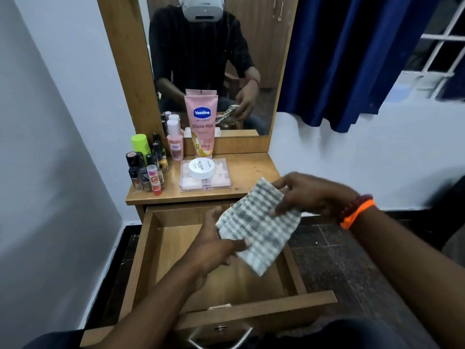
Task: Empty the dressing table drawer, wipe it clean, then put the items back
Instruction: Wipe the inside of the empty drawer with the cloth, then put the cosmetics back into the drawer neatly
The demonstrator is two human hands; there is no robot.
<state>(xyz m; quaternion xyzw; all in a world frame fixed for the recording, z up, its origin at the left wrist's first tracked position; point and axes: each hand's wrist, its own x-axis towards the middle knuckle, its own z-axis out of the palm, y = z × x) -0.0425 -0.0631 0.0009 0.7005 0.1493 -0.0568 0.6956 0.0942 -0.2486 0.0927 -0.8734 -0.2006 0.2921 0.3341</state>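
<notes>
- Head view, nearest first: drawer front with its metal handle (221, 335) is sitting at the bottom edge, pulled well out toward the person.
- Drawer (141, 260) is standing open under the dressing table top (251, 170); its visible floor is showing bare wood, no items on it, though the arms are covering part of it.
- Both hands are holding a checked cloth (256, 230) up above the drawer, not touching the wood.
- Left hand (214, 245) is gripping the cloth's lower left edge, thumb lying on top, fingers going underneath.
- Right hand (304, 192) is pinching the upper right edge between thumb and fingers; orange band (357, 214) is sitting on that wrist.
- Cloth is looking folded or doubled over, slightly motion-blurred, so the exact fold is hard to call.
- Emptied items are standing on the table top: Vaseline tube (201, 122) upright against the mirror (214, 59), small pink bottle (175, 142) just left of it, white jar (201, 168) resting on a clear flat case (221, 177), cluster of small bottles (148, 167) at the left edge.
- Judgement: emptying is looking done; the wipe step is getting started, cloth being readied.
- Next move is calling for bringing the cloth down flat onto the drawer floor under one hand and sweeping into the corners and along the walls.
- Putting items back is not yet begun.
</notes>
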